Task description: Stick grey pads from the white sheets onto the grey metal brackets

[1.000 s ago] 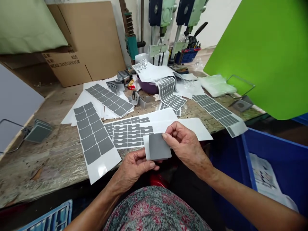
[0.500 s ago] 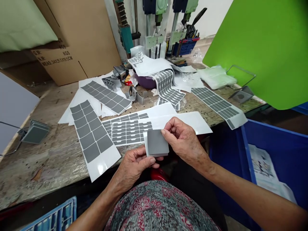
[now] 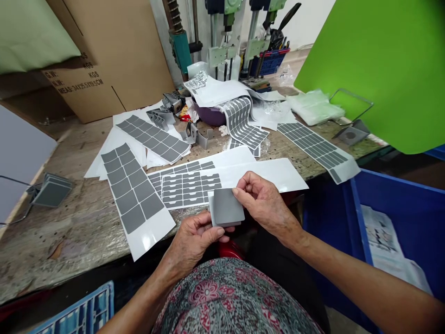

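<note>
Here's a matte grey square pad (image 3: 227, 207) on its glossy white backing (image 3: 211, 209), held just off the bench edge, right hand (image 3: 264, 202) pinching its top edge, left hand (image 3: 194, 239) curled closed beneath it, right beside die-cut grey-and-white sheets (image 3: 132, 188) on a scarred, pitted wooden workbench (image 3: 69, 241)!

Sticker sheets (image 3: 132, 195) on workbench (image 3: 59, 241), crate (image 3: 399, 185) at right

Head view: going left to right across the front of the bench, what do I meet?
Stacked grey pads → grey-pad sheet → left hand → grey pad → right hand → blue bin
</note>
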Action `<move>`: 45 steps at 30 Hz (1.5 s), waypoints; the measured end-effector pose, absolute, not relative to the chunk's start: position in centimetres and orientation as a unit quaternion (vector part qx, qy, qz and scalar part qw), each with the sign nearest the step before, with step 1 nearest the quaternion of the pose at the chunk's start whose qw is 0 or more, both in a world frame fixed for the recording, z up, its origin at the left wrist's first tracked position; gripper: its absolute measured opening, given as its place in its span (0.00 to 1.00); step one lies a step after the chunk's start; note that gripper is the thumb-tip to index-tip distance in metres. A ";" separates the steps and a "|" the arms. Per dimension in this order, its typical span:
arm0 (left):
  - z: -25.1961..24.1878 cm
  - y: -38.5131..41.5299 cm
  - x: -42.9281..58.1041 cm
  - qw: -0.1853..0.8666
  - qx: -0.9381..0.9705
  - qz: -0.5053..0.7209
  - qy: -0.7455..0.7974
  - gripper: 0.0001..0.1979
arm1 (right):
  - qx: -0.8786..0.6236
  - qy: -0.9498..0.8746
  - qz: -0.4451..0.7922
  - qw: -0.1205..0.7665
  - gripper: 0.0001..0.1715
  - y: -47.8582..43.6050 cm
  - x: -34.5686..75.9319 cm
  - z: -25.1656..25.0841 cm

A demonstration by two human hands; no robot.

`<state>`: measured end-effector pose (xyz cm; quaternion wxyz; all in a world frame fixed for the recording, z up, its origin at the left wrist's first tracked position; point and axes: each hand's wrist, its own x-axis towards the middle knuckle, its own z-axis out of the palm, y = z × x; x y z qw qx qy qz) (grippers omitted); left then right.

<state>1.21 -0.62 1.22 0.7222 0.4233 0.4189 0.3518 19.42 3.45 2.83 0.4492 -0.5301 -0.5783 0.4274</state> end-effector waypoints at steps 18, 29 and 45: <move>0.4 -0.6 1.4 0.745 0.392 0.313 0.440 0.13 | -0.543 -0.540 0.456 0.454 0.08 2.8 20.1 1.1; 0.4 -0.5 2.0 0.743 0.391 0.286 0.461 0.14 | -0.542 -0.534 0.455 0.463 0.08 2.3 20.5 0.5; 0.4 -0.7 2.2 0.739 0.390 0.280 0.472 0.15 | -0.548 -0.536 0.442 0.466 0.07 2.2 20.3 0.0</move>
